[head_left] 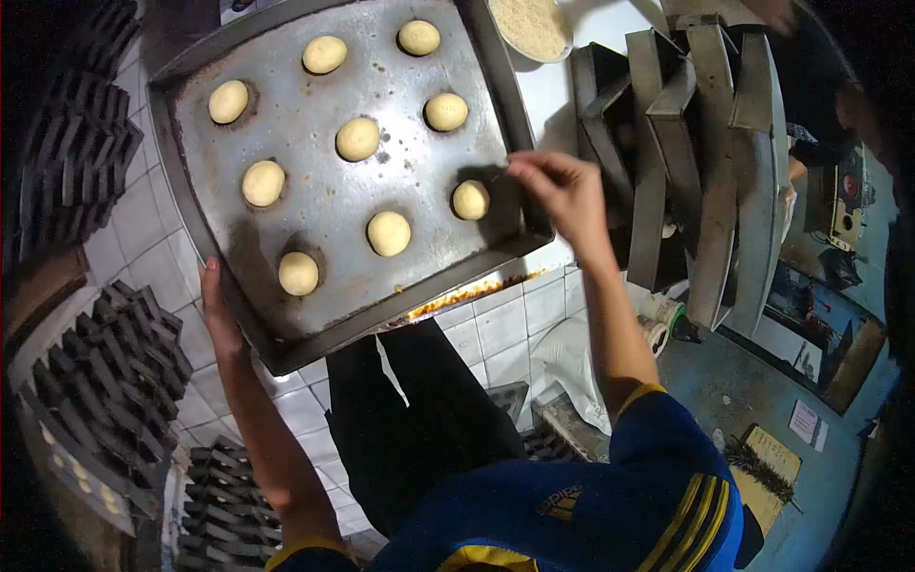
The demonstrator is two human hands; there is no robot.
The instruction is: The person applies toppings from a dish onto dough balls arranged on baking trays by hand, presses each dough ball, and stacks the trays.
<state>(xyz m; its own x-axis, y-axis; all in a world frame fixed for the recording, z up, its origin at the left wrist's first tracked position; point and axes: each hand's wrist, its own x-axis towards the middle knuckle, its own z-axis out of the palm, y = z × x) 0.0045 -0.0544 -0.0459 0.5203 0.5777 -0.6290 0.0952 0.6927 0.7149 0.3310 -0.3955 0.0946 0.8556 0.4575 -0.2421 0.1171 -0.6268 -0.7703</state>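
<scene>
A square metal baking tray point(315, 214) with raised walls is tilted before me, and several round pale dough balls point(358, 139) sit spaced out on it. My left hand point(221, 315) grips the tray's outer left wall near the front corner, its fingers partly hidden. Over the tray's right side, my right hand point(570, 200) is closed in a pinch, close to the dough ball point(471, 200) at the near right. Whatever may be between those fingertips is too small to make out.
A bowl point(564, 51) of pale crumbly powder stands behind the tray's right corner. Metal trays point(710, 172) are stacked on the right. More tray stacks point(114, 372) line the left. A white sack point(575, 367) lies near the tiled wall. Part of another person shows at far right.
</scene>
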